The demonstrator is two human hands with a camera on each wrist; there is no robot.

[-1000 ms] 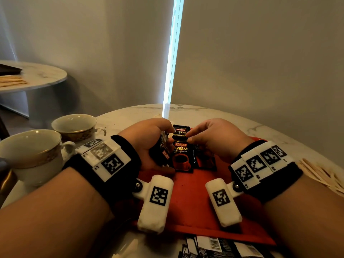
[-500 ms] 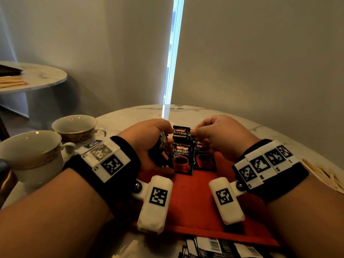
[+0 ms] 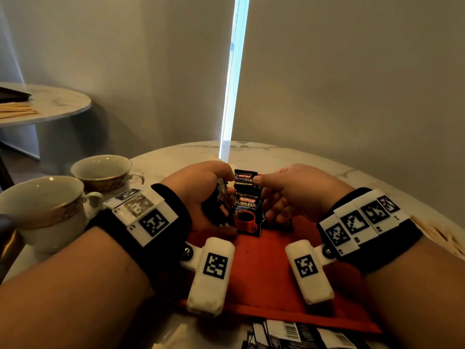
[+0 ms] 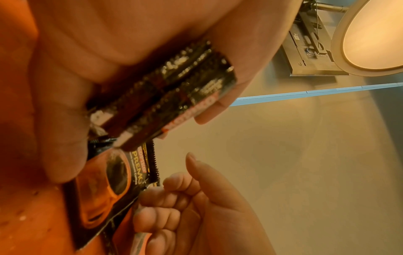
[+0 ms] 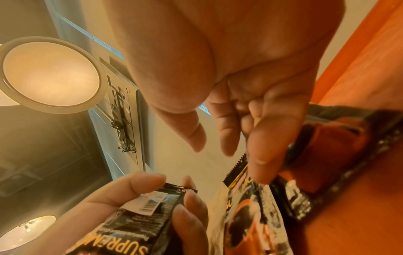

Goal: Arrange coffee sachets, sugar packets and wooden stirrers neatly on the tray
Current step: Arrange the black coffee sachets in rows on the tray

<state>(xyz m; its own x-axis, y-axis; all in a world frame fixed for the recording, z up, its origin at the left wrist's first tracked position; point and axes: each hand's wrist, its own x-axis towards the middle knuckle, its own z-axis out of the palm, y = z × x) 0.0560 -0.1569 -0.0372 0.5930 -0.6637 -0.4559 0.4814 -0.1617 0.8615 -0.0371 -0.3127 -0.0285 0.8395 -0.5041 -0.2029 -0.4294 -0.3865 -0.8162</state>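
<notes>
Round marble tabletop (image 3: 176,157) is carrying the flat red tray (image 3: 264,273), where the left hand (image 3: 201,192) is gripping black foil coffee sachets (image 4: 161,96) — light, slippery (best pinched at crimped edges) — while the right hand (image 3: 289,192), fingers loosely apart, is nudging a laid sachet (image 3: 247,215).

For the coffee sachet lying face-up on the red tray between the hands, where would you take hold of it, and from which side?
Probably by its far top seam, from the right. The face-up coffee sachet lies flat on the red tray, so only thin edges offer a pinch. The left hand with its held sachets crowds the left edge; the right hand is already beside the right.
</notes>
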